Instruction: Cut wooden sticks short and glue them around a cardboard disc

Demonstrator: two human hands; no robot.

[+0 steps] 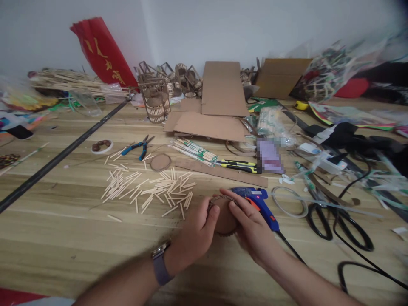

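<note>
Between both hands is a round cardboard disc (225, 219) with a ridged, corrugated edge. My left hand (202, 223) grips its left side, thumb on the near face. The right hand (251, 221) closes round the opposite edge, fingers over the top. Just behind the right hand lies a blue glue gun (255, 194) with a small red light lit. Short cut wooden sticks (168, 189) are scattered to the left of the hands. A second cardboard disc (160, 162) rests flat beyond them, near blue-handled pliers (138, 148).
Black-handled scissors (338, 221), a clear ring (290, 202) and cables lie at right. Further back are yellow-black utility knives (237, 165), wrapped chopsticks (194, 152), cardboard sheets (207, 126) and small stick-covered baskets (157, 106). A black bar (66, 146) crosses the table at left.
</note>
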